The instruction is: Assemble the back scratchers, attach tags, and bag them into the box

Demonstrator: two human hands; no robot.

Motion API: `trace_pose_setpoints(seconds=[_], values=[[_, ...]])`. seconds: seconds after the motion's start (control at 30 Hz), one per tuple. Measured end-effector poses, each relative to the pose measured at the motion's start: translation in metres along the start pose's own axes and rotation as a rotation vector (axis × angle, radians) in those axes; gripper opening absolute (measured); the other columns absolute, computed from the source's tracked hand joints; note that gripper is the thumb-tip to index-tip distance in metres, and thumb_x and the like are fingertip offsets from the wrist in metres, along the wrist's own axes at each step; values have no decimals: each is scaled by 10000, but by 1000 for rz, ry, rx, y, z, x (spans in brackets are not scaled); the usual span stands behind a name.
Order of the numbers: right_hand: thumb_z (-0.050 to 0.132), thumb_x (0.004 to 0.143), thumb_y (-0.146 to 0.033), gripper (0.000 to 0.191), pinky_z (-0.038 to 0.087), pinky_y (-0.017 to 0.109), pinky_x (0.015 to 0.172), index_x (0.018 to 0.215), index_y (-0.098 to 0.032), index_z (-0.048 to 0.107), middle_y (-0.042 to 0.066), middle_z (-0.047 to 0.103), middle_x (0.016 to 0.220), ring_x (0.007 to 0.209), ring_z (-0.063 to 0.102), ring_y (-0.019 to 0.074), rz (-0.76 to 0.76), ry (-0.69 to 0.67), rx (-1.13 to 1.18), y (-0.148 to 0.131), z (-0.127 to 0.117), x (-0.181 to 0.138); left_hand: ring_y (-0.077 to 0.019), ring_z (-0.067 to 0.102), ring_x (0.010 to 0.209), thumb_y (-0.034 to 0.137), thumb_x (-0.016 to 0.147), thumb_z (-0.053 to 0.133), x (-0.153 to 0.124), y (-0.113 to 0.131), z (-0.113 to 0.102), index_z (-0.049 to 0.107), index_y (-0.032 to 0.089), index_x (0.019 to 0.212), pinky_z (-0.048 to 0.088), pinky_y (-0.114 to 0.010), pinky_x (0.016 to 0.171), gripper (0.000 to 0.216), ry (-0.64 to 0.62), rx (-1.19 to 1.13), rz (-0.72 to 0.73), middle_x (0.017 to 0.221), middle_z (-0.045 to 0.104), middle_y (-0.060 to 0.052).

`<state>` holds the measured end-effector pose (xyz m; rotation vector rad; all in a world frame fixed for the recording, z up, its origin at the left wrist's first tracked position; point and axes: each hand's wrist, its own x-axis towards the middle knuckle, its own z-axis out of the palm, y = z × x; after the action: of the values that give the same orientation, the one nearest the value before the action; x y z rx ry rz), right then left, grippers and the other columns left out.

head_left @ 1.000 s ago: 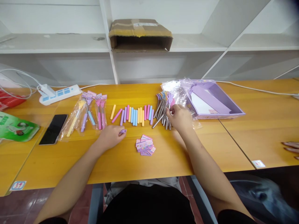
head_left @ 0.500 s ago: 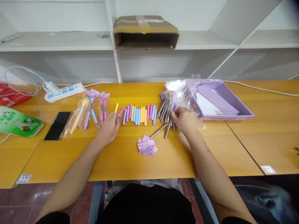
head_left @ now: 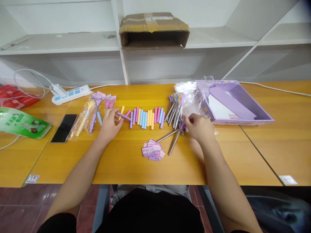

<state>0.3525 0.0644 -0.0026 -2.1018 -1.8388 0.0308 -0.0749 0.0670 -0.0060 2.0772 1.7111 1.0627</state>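
My left hand pinches a purple handle tube at the left end of a row of pink, blue, yellow and purple handle tubes. My right hand has its fingers closed on the purple head of a back scratcher, whose metal rod slants toward the table's front. Behind it lies a bunch of metal-rod back scratchers with small coloured hand-shaped heads. Pink printed cards are piled in front. Left of my left hand lie back scratchers in clear bags.
At the right stands an open purple box, with clear plastic bags against it. A phone, a power strip and a green pouch occupy the left. A cardboard box rests on the shelf behind.
My right hand has drawn the purple-headed back scratcher toward the table's front, out from the bunch. The purple tube in my left hand now points further right. The view has shifted slightly.
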Motion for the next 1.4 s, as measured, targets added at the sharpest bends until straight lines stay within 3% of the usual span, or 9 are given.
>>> trace_pose_setpoints(seconds=[0.2, 0.4, 0.63, 0.8, 0.9, 0.97, 1.1, 1.27, 1.4], values=[[504, 1075, -544, 515, 304, 373, 660, 693, -234, 654, 159, 756, 769, 734, 666, 302, 68, -104, -39, 10, -14, -3, -350, 646, 1245, 225, 953, 658, 8, -14, -21, 684, 174, 1296, 537, -556, 1163, 348, 131, 311, -56, 1268, 628, -170], [499, 1064, -489, 452, 277, 356, 665, 734, -224, 657, 153, 765, 809, 746, 640, 272, 97, -43, 10, 12, -18, -2, -489, 508, 1421, 444, 976, 657, 13, -36, -41, 619, 73, 1456, 391, -619, 1247, 608, 93, 610, -266, 1418, 587, -286], [506, 1050, -466, 427, 270, 354, 654, 716, -229, 626, 130, 737, 762, 710, 600, 258, 43, -65, 29, 3, -17, -5, -518, 456, 1441, 642, 953, 680, 12, -39, -33, 610, 41, 1499, 356, -626, 1256, 815, 41, 664, -309, 1482, 532, -317], [509, 1049, -470, 426, 252, 344, 651, 707, -230, 593, 109, 712, 737, 693, 576, 242, 34, -64, 45, 3, -15, -6, -498, 433, 1468, 532, 1024, 609, 18, -33, -37, 651, 154, 1508, 362, -640, 1231, 616, 112, 655, -295, 1584, 511, -266], [511, 1050, -472, 416, 248, 342, 647, 718, -232, 583, 97, 700, 727, 678, 565, 236, 34, -43, 61, 5, -14, -6, -517, 383, 1528, 487, 1034, 600, 22, -43, -52, 541, 184, 1619, 311, -700, 1242, 662, 219, 696, -377, 1709, 428, -256], [500, 1054, -456, 402, 263, 343, 651, 731, -231, 579, 98, 696, 732, 683, 574, 238, 23, 23, 70, 2, -15, -7, -529, 431, 1498, 500, 1023, 621, 23, -55, -63, 486, 148, 1654, 323, -719, 1230, 735, 174, 684, -479, 1647, 505, -297], [479, 1063, -377, 320, 337, 350, 679, 835, -215, 635, 118, 739, 877, 768, 640, 252, -128, 132, 79, -23, -21, -4, -519, 559, 1384, 491, 991, 662, 24, -75, -74, 579, 106, 1560, 447, -666, 1156, 692, 82, 654, -577, 1500, 621, -322], [507, 1078, -361, 301, 463, 375, 777, 1130, -166, 730, 173, 756, 1197, 946, 711, 298, -416, -77, -6, -87, -16, 43, -423, 647, 1294, 330, 986, 609, 24, -79, -79, 693, 68, 1365, 478, -546, 1173, 469, 158, 683, -454, 1320, 718, -274], [497, 1113, -319, 412, 470, 383, 1099, 1417, -102, 670, 212, 688, 1436, 1308, 647, 315, -575, -279, 29, -143, 17, 106, -391, 717, 1162, 249, 985, 556, 23, -70, -82, 732, 105, 1291, 552, -492, 1055, 382, 141, 666, -450, 1293, 741, -247]])
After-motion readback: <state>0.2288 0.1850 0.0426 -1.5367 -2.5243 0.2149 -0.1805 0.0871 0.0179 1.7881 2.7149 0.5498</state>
